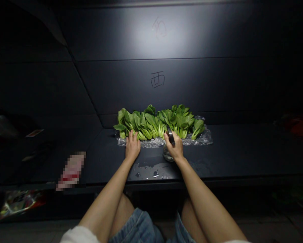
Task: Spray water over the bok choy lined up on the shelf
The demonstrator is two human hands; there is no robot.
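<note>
A row of leafy green bok choy point(151, 123) stands packed side by side on crinkled clear plastic wrap point(153, 143), against the back panel of a dark shelf. My left hand point(132, 147) rests at the left part of the row, fingers stretched out and touching the lower stems. Wrapped round the neck of a spray bottle point(168, 154) with a black top and a clear body, my right hand point(175, 147) is closed just in front of the stems. My palm and fingers hide part of the bottle.
Water drops point(155, 174) lie on the dark shelf point(229, 152) between my forearms. The back panel point(192, 84) carries handwritten marks. To the left lie a blurred pink-and-red item point(72, 171) and a small card point(34, 133). A shiny package point(21, 202) sits lower left.
</note>
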